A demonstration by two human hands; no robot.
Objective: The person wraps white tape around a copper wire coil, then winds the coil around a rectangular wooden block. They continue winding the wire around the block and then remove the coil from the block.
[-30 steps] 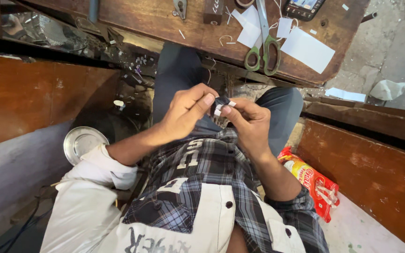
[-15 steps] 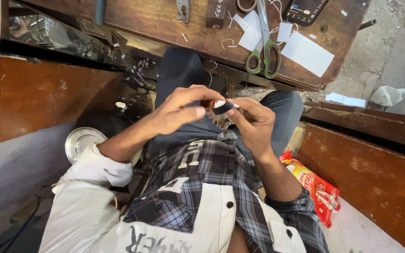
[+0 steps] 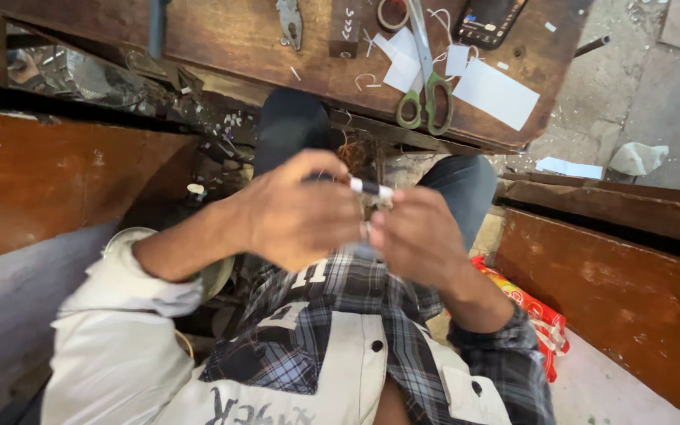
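My left hand [image 3: 297, 212] and my right hand [image 3: 419, 236] meet in front of my chest, above my lap. Between their fingertips they pinch a small black and white cylindrical object [image 3: 370, 188], which lies roughly level with its white end toward the right hand. Both hands have their fingers curled around it, and the fingers hide most of the object. My knees in dark trousers [image 3: 293, 126] show beyond the hands.
A wooden workbench [image 3: 238, 39] lies ahead with green-handled scissors [image 3: 423, 94], white paper slips [image 3: 497, 90], a phone [image 3: 488, 20], a tape roll [image 3: 393, 12] and a metal tool [image 3: 289, 20]. Wooden panels flank me. A red snack packet [image 3: 533, 319] lies at my right.
Both hands have risen closer to the camera with the small object. The object now lies more level between the fingertips.
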